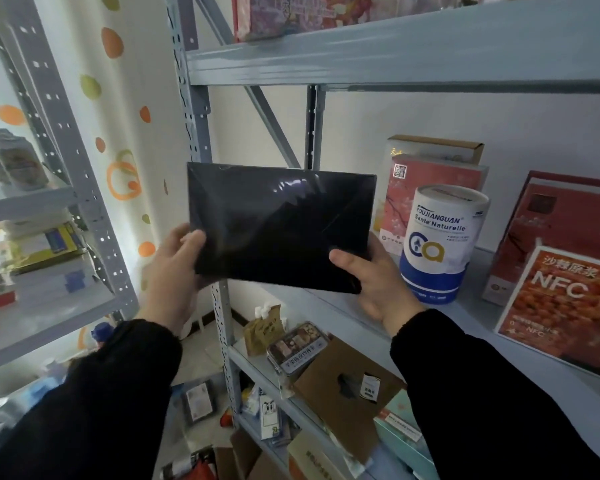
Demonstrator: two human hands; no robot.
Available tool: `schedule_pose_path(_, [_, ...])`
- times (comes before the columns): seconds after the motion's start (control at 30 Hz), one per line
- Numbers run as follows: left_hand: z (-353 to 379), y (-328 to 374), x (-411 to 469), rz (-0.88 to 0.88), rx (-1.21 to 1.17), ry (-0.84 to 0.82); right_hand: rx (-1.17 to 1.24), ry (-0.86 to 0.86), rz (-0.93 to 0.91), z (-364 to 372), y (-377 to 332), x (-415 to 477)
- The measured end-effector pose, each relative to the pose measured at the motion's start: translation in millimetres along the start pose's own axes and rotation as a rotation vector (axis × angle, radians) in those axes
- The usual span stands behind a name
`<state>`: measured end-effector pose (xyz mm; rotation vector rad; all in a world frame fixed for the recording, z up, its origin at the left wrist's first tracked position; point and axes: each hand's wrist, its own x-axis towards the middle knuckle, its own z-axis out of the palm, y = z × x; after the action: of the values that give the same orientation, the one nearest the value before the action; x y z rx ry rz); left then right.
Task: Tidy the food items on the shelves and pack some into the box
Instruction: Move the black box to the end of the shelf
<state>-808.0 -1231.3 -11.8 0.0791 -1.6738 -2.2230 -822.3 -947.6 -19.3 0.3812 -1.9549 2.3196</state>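
Note:
A flat black box wrapped in shiny film [281,226] is held up in front of the grey metal shelf [471,317], at its left end. My left hand [174,268] grips the box's lower left corner, thumb on the front. My right hand [374,278] grips its lower right corner, thumb on the front and fingers behind. A white and blue "Ca" canister [440,244] stands on the shelf just right of the box. Behind it stands a pink flowered carton [430,195].
Red cartons [561,237] and an orange "NFC" box [565,303] fill the shelf's right side. The shelf below holds a clear-lidded snack tin [297,348], a brown cardboard box [343,382] and a brown pouch [264,330]. A second rack [66,188] stands at left. Packets lie on the floor.

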Motion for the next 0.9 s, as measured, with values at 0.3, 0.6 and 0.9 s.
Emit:
schedule_pose_path(0.3, [102.0, -9.9, 13.1, 0.174, 0.378, -0.306, -0.577, 0.254, -0.250, 71.5, 17.7, -0.4])
schedule_pose_path(0.6, [68.8, -14.1, 104.1, 0.209, 0.487, -0.248, -1.390, -0.152, 0.066, 39.5, 21.3, 57.0])
schedule_pose_path(0.9, [67.9, 1.7, 219.4, 0.528, 1.098, -0.275, -1.478, 0.005, 0.254, 9.4, 36.1, 105.4])
